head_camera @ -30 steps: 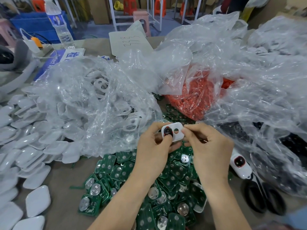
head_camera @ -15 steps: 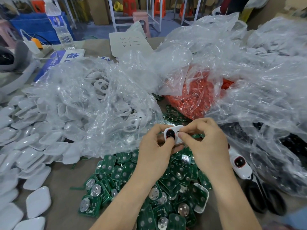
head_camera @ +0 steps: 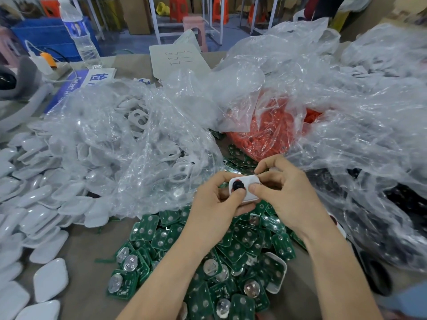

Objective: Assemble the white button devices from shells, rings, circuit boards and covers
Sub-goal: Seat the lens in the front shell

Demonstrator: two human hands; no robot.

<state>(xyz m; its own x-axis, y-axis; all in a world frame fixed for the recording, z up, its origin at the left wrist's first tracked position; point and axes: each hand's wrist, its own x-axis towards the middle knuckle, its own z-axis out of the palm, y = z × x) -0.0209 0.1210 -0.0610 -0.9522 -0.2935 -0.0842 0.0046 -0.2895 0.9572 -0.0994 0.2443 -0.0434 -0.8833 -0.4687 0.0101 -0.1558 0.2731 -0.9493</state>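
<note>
Two hands share one part. Your left hand (head_camera: 212, 204) cups the white rounded plastic shell (head_camera: 250, 181) from beneath, its thumb curled onto the dark round button insert (head_camera: 238, 185). Your right hand (head_camera: 284, 195) pinches the shell's other end, thumb on its face. The shell sits between both hands, held above the heap of green circuit boards (head_camera: 208, 255) on the bench (head_camera: 92, 239).

To seat the insert well, you probably want to back the shell with your left fingers and push straight down with the thumb. A tilted push could leave one edge proud. Your thumb hides part of the rim, so you cannot tell yet whether it sits flush; lift the thumb and check all round.

Beyond your right hand lies the clear bag of orange rings (head_camera: 265, 135).

Further beyond both hands, a white paper sheet (head_camera: 180, 57) bears handwritten zigzag strokes, perhaps "2333". Far beyond your left hand, a blue sign (head_camera: 76, 86) shows "Detect" in white beside the character "检". The clear water bottle (head_camera: 80, 35) has a label too blurred to read.
</note>
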